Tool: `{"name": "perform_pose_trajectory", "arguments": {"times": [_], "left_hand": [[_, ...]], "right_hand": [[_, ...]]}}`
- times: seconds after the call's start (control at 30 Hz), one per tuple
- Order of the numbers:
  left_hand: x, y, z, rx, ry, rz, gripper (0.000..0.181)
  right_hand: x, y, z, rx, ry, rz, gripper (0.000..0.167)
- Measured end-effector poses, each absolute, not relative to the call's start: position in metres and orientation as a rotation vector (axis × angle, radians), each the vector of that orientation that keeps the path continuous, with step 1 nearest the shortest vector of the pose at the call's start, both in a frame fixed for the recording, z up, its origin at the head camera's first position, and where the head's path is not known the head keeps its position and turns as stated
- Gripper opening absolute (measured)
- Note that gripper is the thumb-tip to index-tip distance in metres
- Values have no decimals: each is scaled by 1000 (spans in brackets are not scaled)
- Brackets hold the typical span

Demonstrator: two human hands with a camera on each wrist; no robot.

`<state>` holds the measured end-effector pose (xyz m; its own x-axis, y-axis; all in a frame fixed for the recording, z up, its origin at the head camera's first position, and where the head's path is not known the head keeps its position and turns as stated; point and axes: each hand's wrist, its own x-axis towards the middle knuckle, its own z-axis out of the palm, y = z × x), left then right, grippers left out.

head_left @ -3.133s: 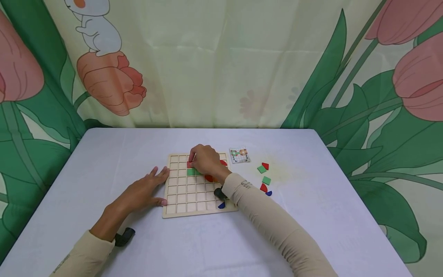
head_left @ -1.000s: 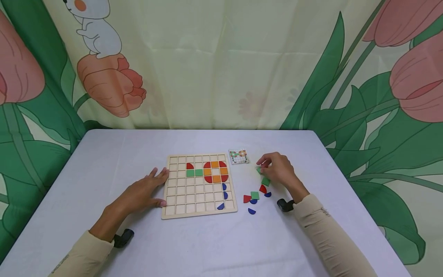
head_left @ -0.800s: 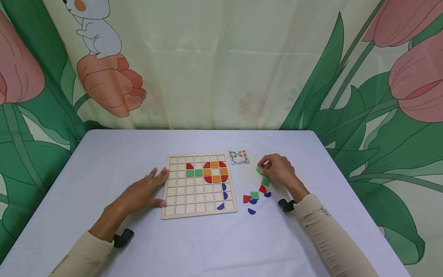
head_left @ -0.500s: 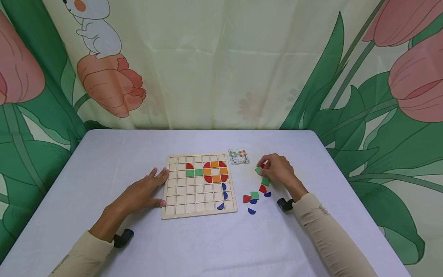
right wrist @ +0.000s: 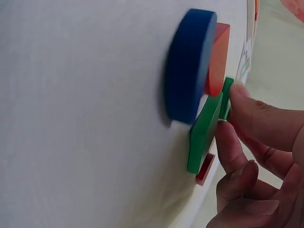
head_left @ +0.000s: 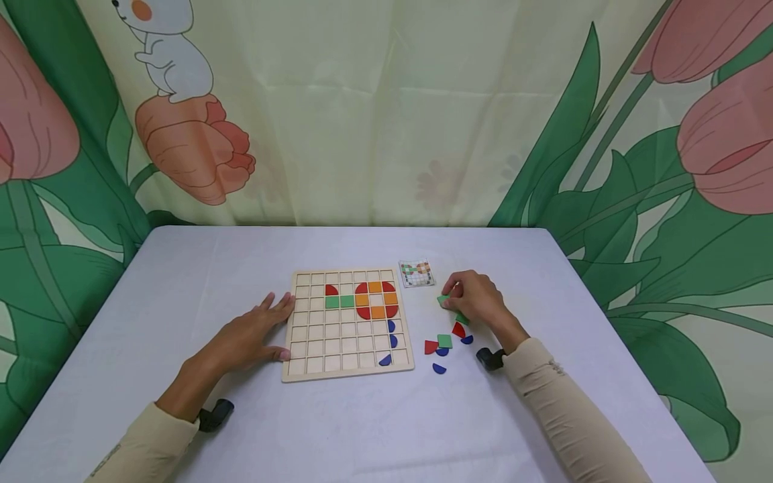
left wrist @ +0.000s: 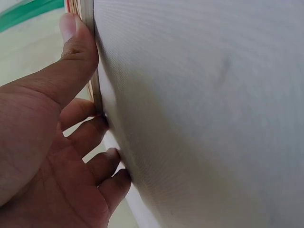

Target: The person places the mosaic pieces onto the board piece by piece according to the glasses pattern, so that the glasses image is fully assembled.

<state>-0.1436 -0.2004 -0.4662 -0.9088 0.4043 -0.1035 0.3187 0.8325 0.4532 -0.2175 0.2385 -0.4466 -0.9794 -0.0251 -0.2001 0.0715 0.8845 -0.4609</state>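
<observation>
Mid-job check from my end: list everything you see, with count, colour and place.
Board: 1, pale wood, on the table
Red pieces: 8, red, five on the board, three loose to its right (one showing only in the right wrist view)
Orange squares: 4, orange, on the board
Green squares: 5, green, two on the board, two loose, one pinched
Blue half-circles: 6, blue, three on the board, three loose
Card: 1, white with coloured pattern, off the board's far right corner
Table: 1, white, under everything
Curtain: 1, cream with flower print, behind the table
Cameras: 2, black, one at each cuff
Sleeves: 2, beige, near side
Left hand: 1, bare, at the board's left edge
Right hand: 1, bare, pinching a green square
</observation>
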Motion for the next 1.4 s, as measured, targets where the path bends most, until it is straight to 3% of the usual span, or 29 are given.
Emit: {"name": "perform_pose_trajectory", "arguments": {"times": [0.37,0.7,0.97,1.4], "left_hand": [[-144,-200,-468,568,2837,621,108],[-145,-199,-464,548,2824,638,108],[-144,-200,-467,563,2826,645,108],[-145,-200,-469,557,2824,647,109]], "right_hand": [[-218,213,-446,-3,2810,-715,13],[-214,202,-442,-40,2788,-633,19],[-211,190,-437,-156,2790,-840,16],[-215,130,-426,-343,2795,-1036,14]]}}
